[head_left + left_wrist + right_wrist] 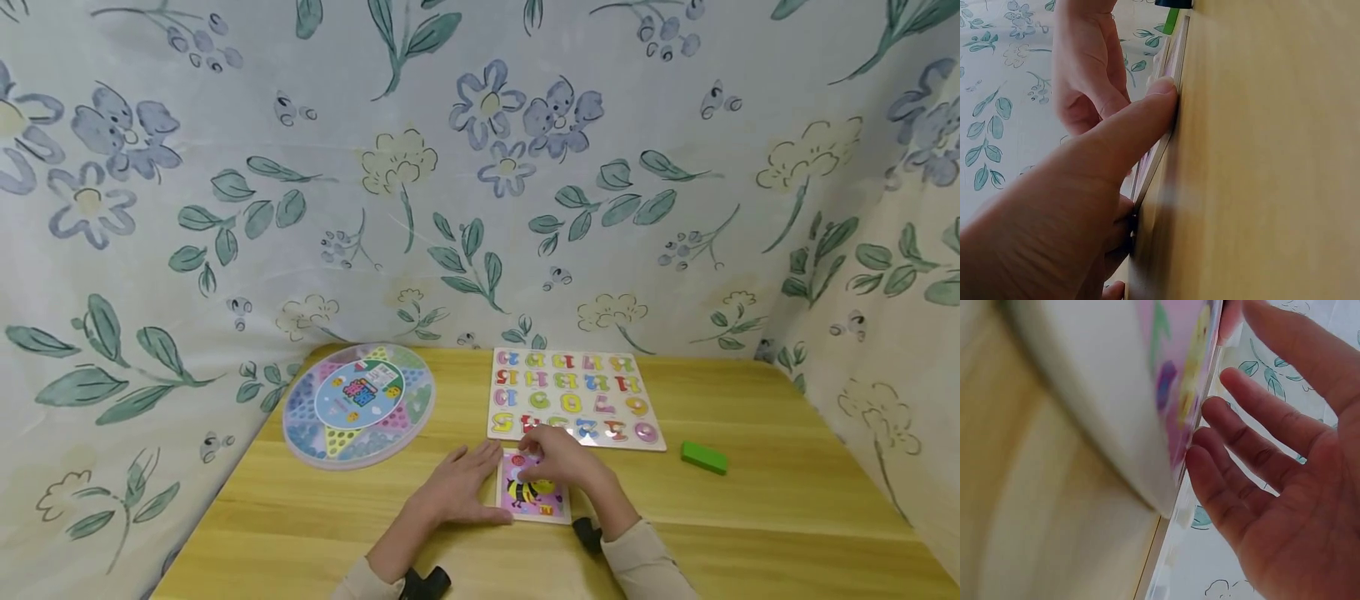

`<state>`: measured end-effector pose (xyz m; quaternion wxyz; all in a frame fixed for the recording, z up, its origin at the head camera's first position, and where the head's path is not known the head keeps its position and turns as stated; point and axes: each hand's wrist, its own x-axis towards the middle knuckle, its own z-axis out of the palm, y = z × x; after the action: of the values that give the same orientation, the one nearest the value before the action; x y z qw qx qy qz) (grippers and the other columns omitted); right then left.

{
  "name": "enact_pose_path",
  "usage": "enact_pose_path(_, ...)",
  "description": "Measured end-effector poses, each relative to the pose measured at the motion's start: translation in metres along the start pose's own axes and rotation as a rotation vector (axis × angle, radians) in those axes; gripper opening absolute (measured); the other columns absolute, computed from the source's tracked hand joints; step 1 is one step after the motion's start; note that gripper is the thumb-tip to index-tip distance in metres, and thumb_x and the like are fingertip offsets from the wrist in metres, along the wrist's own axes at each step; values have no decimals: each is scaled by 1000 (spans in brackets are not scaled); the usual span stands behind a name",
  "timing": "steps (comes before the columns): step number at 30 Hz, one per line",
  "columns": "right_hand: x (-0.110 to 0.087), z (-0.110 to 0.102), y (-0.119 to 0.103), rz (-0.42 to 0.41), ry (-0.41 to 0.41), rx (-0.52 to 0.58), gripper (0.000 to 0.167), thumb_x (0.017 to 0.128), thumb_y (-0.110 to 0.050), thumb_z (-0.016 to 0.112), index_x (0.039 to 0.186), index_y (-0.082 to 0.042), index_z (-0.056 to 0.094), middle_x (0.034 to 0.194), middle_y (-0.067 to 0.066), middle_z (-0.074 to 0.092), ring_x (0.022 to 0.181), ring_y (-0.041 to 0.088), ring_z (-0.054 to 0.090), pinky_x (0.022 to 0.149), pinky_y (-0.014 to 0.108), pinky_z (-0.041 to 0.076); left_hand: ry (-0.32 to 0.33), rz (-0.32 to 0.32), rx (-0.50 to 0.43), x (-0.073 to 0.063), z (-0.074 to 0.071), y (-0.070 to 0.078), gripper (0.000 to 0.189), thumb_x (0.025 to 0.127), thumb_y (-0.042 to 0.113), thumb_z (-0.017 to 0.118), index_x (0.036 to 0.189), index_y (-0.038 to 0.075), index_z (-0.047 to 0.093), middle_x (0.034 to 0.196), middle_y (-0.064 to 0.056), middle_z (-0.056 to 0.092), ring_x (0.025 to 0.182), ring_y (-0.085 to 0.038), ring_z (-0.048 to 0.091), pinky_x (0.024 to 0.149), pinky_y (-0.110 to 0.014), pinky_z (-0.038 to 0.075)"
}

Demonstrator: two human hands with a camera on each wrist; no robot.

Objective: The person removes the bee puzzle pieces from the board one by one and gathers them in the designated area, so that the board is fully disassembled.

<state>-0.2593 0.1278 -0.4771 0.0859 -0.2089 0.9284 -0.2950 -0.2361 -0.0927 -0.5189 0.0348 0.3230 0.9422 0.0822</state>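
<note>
A small wooden puzzle board (pixel 551 510) with a pink bee picture lies flat on the table between both hands. My left hand (pixel 461 487) rests at its left side, fingers stretched toward the far left corner. In the left wrist view, the left thumb (pixel 1147 109) presses on the board's near edge. Over the upper part of the picture hovers my right hand (pixel 564 457), its fingers bent loosely and covering some of the bee. The right wrist view shows its fingers (pixel 1254 447) spread apart beside the board's edge, nothing between them and the thumb.
Just behind the bee board lies a number puzzle board (pixel 551 408) with colourful digits. A round Chinese checkers board (pixel 416 392) is at the back left. A green block (pixel 703 457) lies to the right. Floral cloth (pixel 480 208) hangs behind the wooden table (pixel 787 483).
</note>
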Motion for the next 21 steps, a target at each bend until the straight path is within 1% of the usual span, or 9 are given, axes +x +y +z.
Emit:
enact_pose_path(3,4,3,0,1,-8,3,36,73,-24,85,100,-9,69,93,-1,64,86,15,56,79,34,50,3,6,6,0,1,0,106,79,82,47,155,12,27,163,-3,22,150,-17,23,121,-48,24)
enact_pose_path(6,7,6,1,-17,-6,2,31,72,-22,85,97,-10,70,91,-1,64,84,15,55,77,32,48,3,10,7,0,1,1,106,79,82,46,155,12,27,163,-2,21,150,-16,23,121,-48,24)
enact_pose_path(11,10,9,3,-41,7,-5,27,72,-20,85,93,-10,72,90,-2,64,84,15,56,78,34,49,15,18,21,-2,1,2,105,80,81,47,155,11,28,163,-2,23,150,-16,24,120,-47,26)
enact_pose_path(17,10,9,3,-27,19,-8,24,71,-19,86,90,-13,72,88,-2,66,83,14,57,77,34,49,16,15,25,-2,1,2,105,79,81,48,155,11,27,162,-3,23,150,-16,24,120,-47,25)
enact_pose_path(21,10,7,1,-55,32,-24,23,71,-18,86,88,-13,73,86,-2,66,81,14,56,74,32,48,8,4,17,-1,2,0,107,79,82,47,155,12,25,163,-2,21,150,-16,22,121,-47,23)
